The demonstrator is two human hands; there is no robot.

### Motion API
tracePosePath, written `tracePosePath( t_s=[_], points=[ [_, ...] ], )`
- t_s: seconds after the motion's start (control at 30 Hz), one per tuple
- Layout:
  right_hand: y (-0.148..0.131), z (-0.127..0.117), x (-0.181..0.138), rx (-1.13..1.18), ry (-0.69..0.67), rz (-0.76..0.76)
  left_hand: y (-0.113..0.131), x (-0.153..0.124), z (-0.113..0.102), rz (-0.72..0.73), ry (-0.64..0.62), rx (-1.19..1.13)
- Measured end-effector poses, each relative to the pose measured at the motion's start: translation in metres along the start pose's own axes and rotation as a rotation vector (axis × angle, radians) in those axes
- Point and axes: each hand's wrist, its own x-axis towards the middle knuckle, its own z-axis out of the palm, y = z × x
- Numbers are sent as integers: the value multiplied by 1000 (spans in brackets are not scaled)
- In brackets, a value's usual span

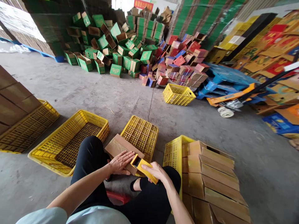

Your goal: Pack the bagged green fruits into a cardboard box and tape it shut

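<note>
A closed brown cardboard box (118,146) lies at a slant on the near part of an upturned yellow plastic crate (141,132) between my knees. My left hand (121,162) rests flat on top of the box, fingers stretched out. In my right hand (154,171) is a long yellow hand tool (145,170), its fingers wrapped round the body. The tool's front end has a dark opening and is at the box's near right edge, close to my left fingertips. Whether it touches the box I cannot tell, nor its exact kind.
On my left stands a yellow crate (70,140), with stacked cartons (17,96) beyond it. Cardboard boxes (217,174) fill a crate (173,152) on my right. Farther off are another yellow crate (178,95), heaped green boxes (127,62), a pallet jack (233,98) and blue pallets (224,76).
</note>
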Motion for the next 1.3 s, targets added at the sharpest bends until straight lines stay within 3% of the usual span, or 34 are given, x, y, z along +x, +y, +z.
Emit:
tracePosePath(
  t_s=[0.3,0.6,0.83,1.0,1.17,1.3],
  points=[
    [1,5,-5,-27,21,-28,-5,0,6,28,10,21],
    [13,-5,-30,-4,83,-31,-8,-1,4,44,-6,0],
    [22,-3,-23,-19,86,-36,17,9,-7,15,-94,3],
    [23,-3,-18,-29,78,-21,31,17,5,40,-109,36],
    [23,-2,-17,12,66,-10,14,14,14,129,-4,120],
    [14,11,-9,135,61,-18,-17,11,1,222,3,142]
  ],
)
